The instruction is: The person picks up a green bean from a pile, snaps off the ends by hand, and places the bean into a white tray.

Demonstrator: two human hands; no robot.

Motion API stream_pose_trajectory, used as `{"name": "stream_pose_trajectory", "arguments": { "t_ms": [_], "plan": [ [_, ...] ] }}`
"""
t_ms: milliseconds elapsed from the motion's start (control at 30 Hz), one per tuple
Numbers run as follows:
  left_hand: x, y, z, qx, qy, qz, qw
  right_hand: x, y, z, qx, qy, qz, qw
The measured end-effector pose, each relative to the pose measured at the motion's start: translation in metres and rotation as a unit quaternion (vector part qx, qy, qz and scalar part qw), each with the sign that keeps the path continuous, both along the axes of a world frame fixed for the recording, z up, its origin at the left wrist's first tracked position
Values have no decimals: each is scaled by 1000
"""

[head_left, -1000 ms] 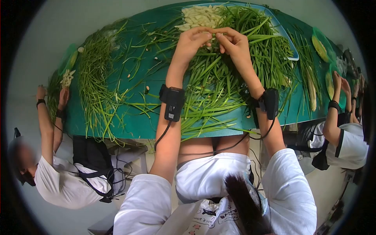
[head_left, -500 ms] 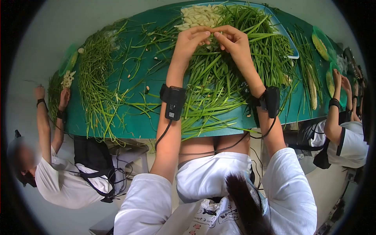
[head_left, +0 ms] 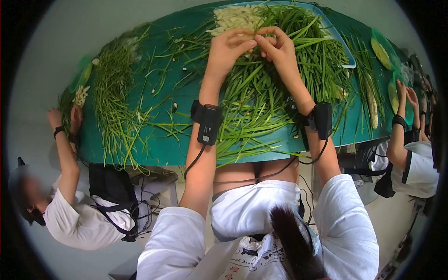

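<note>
My left hand (head_left: pixel 226 51) and my right hand (head_left: pixel 277 46) meet at the fingertips above the heap of long green stalks (head_left: pixel 261 88). Thumb and fingers of each are pinched together around a thin green stalk (head_left: pixel 255 32), mostly hidden by the fingers. Behind them is a blue-rimmed tray (head_left: pixel 346 49), with pale cut pieces (head_left: pixel 235 17) piled at its left and green stalks at its right. More stalks spread from the tray towards the table's near edge, beneath my forearms.
A second heap of thin greens (head_left: pixel 112 93) lies left on the green table (head_left: pixel 175 151). Stalks and a corn cob (head_left: pixel 372 105) lie right of the tray, near green baskets (head_left: pixel 382 53). People work at both sides. Cables (head_left: pixel 261 179) run from my wrist devices.
My two hands stay together, with the fingers slightly shifted and a bit of green now showing between the fingertips. The person at left has brought their hands closer to the greens.
</note>
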State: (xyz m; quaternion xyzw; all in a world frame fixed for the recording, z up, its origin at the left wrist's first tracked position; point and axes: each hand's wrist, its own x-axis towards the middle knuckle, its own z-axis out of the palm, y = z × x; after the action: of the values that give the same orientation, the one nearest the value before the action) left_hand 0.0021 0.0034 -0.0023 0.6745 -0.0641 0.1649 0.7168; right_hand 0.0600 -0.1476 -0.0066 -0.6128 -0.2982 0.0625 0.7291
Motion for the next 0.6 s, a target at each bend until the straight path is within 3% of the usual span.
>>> {"name": "stream_pose_trajectory", "arguments": {
  "t_ms": [167,600],
  "plan": [
    [-2,2,2,77,13,50,996,1,-1,0,0,3,18,1000],
    [-2,0,2,40,9,51,998,4,0,-4,-1,-9,28,1000]
  ]
}}
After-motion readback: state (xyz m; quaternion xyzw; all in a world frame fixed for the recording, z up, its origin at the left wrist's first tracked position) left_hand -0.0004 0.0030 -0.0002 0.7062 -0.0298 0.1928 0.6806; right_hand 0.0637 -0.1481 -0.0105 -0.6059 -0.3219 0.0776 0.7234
